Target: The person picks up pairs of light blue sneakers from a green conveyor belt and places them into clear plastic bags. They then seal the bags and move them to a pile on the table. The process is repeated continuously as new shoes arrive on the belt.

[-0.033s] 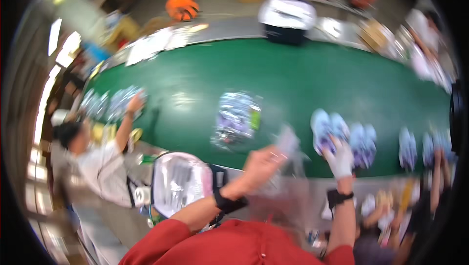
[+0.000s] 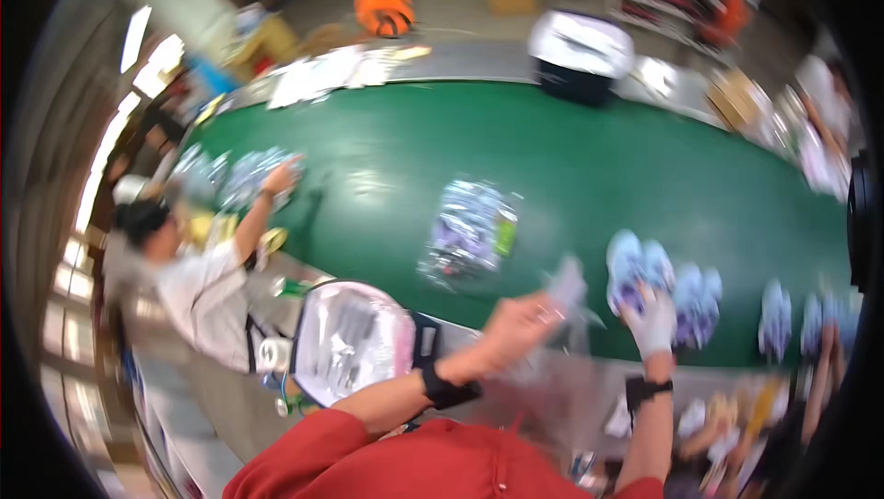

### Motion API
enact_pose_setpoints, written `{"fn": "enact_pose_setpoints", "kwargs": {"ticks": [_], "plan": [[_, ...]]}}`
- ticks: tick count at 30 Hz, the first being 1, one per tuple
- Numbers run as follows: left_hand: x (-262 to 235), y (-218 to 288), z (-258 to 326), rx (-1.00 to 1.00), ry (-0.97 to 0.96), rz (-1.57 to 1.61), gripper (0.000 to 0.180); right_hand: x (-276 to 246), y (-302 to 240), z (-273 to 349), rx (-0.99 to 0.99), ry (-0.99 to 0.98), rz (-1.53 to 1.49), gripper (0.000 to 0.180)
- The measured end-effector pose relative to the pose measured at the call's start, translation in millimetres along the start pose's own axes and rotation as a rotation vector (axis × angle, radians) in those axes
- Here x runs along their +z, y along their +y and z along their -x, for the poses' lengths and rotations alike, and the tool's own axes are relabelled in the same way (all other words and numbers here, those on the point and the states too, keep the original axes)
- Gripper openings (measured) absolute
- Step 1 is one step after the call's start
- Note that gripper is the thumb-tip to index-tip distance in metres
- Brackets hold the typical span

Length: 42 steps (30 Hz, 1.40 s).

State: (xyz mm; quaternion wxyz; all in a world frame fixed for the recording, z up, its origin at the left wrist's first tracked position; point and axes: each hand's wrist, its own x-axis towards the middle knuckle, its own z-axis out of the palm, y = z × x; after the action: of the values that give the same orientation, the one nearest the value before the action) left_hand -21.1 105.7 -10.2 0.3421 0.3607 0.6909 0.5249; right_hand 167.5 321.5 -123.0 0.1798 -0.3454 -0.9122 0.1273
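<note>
A clear plastic bag (image 2: 566, 292) is pinched in the bare fingers of my left hand (image 2: 517, 326), and it hangs over the near table edge. My right hand (image 2: 654, 322), in a pale glove, grips the near end of a pair of light blue and purple shoes (image 2: 628, 260) lying on the green table. Right beside that pair lies a second pair of the same shoes (image 2: 697, 306). Left of my hands, a bagged pair of shoes (image 2: 470, 232) with a bright green patch rests flat in glossy clear plastic. Motion blur softens my fingers.
A box of clear bags (image 2: 354, 342) stands by my left arm. A co-worker (image 2: 198, 287) at the left reaches toward bagged shoes (image 2: 253, 181). Another person's hands (image 2: 824, 347) touch shoes at the far right. A dark bin with white lining (image 2: 580, 52) sits on the far edge.
The whole view has shifted, so the table and everything on it appear farther right and lower. My hands keep the same hold on the bag and the shoes.
</note>
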Motion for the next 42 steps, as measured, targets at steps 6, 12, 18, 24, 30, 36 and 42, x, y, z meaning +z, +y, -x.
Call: {"fn": "enact_pose_setpoints", "kwargs": {"ticks": [6,12,18,24,30,36,42], "plan": [[-28,-50,-1,-0.176,0.02,0.207,0.028,80,-22,-6,0.187,-0.268,0.325,0.04],[-47,-67,22,-0.014,0.237,0.27,0.028,92,-17,15,0.09,-0.193,0.241,0.034],[-65,-31,32,-0.039,0.134,0.079,0.025,101,-16,-2,0.157,-0.06,0.083,0.033],[-86,-53,28,0.005,0.314,0.118,0.025,-34,-106,11,0.759,0.026,-1.446,0.036],[-80,-34,28,0.068,0.258,0.165,0.025,-74,-167,71,0.64,0.156,-1.839,0.038],[-41,-20,45,0.309,0.239,0.133,0.019,-35,-177,86,-0.124,-0.211,-0.487,0.037],[-41,-74,24,0.722,0.302,-0.685,0.019,-72,-196,83,0.052,-0.2,-0.271,0.028]]}}
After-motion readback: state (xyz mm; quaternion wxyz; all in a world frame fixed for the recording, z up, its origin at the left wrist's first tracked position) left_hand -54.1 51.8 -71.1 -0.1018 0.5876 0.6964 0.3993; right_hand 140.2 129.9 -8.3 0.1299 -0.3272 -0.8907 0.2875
